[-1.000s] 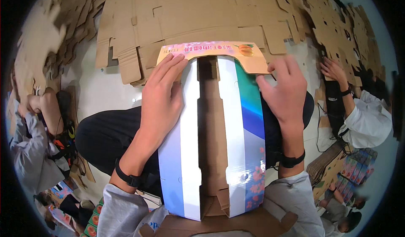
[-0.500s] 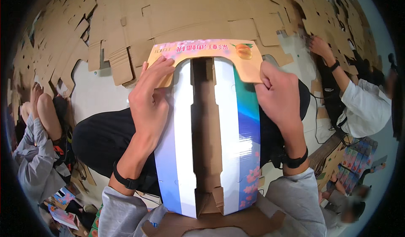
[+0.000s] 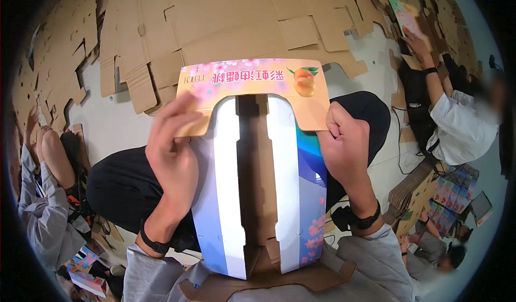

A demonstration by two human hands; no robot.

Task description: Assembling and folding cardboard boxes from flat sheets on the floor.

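Observation:
A partly folded cardboard fruit box (image 3: 309, 210) stands between my legs. Its sides are blue and purple with flowers, its inward top flaps are white, and a long gap shows the brown inside. At the far end is a peach-and-pink end panel (image 3: 244, 79) with a printed peach, cut away in an arch below. My right hand (image 3: 346, 141) is closed on the panel's lower right corner. My left hand (image 3: 174, 146) is at the panel's lower left corner, its fingers smeared by motion and its thumb hidden. A brown end flap (image 3: 269, 283) rests near my body.
Flat brown cardboard blanks (image 3: 215, 22) cover the floor ahead. At the right, a person in a white shirt (image 3: 465, 130) handles a printed panel (image 3: 406, 17). Stacked cardboard (image 3: 411, 186) and printed boxes (image 3: 454, 189) lie at lower right. Another person's grey sleeve (image 3: 48, 216) shows at left.
The end panel has come lower and nearer to me, now facing me more fully. My left hand has shifted left and down, blurring; my right hand keeps its corner. The right-hand person now has a printed panel.

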